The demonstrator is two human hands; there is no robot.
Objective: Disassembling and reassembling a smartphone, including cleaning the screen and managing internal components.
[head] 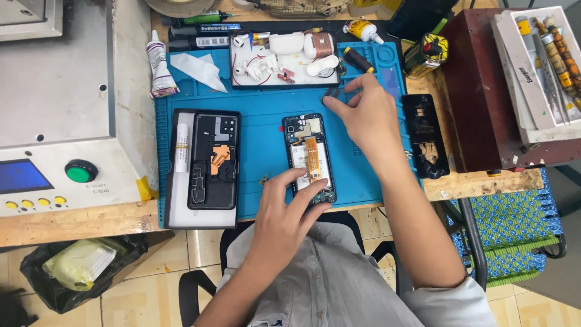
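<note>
Your left hand [284,209] sits low in the centre of the frame, fingers spread, with the fingertips [302,174] resting on the lower part of the opened phone [310,158]. That phone lies face down on the blue mat [260,130] in the middle of the picture, back cover off, showing a pale battery and an orange flex cable [312,158] running down its length. Your fingertips touch the phone beside the cable's lower end.

Your right hand [363,115] reaches up to the right of centre, thumb and forefinger pressed together on a small dark part [331,94] just above the phone's top edge (too small to tell what it is).

To the left of the phone, on the same mat, a second opened phone [212,160] lies on a white tray [181,200] with a dark rim; it shows an orange piece near its middle, and a small white tube [181,148] lies beside it. In the upper centre, a dark tray [284,60] holds white earbuds, their cases and thin wires. A glue tube [158,66] lies at the mat's upper left corner, near a white tissue [200,69].

At the right edge of the mat, a black back cover [425,136] rests on the wooden surface [478,181]. A grey machine [60,103] with a green button fills the upper left of the frame.
</note>
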